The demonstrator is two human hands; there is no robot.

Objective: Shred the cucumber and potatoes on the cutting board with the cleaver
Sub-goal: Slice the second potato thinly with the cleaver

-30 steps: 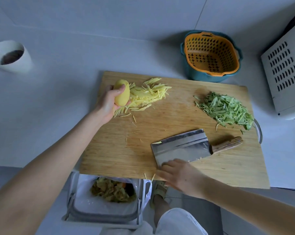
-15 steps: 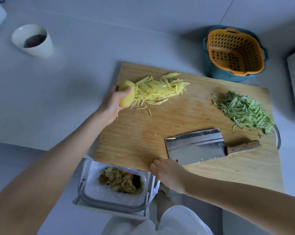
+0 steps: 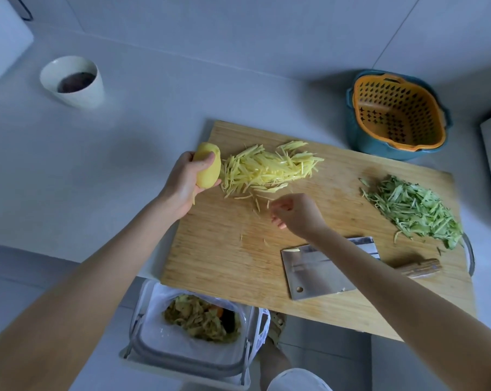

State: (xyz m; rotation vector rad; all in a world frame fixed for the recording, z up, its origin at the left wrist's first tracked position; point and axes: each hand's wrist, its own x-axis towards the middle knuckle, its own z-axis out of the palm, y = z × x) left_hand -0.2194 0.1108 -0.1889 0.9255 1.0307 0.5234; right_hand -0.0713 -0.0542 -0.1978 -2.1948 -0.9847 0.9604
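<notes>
1. Now, the left hand (image 3: 186, 182) has its grip clamped round a whole peeled potato (image 3: 209, 165). It holds the potato just above the left edge of the cutting board (image 3: 224, 263), beside the pile of potato shreds (image 3: 269, 167).
2. The potato's long axis points away from the person, across the line of the shreds, which fan out to the right.
3. The right hand (image 3: 295, 213) hovers over the middle of the board with its fingers loosely curled and blurred. I cannot tell whether its grip is empty or pinching a stray shred.
4. The cleaver (image 3: 317, 272) lies flat on the board, partly under the right forearm. Its blade is to the left and its wooden handle (image 3: 420, 268) points right, so its long axis runs side to side.
5. The coming move turns on that handle. It lies to the right of the right hand and nearer the person, well apart from the left hand, so the right hand is the one to take it, probably by drawing back and to the right.
6. The cucumber shreds (image 3: 413, 210) sit heaped at the board's right side and look finished, while the potato in hand is not yet cut.
7. The free board between potato and blade looks the likely place to set the potato down.
</notes>
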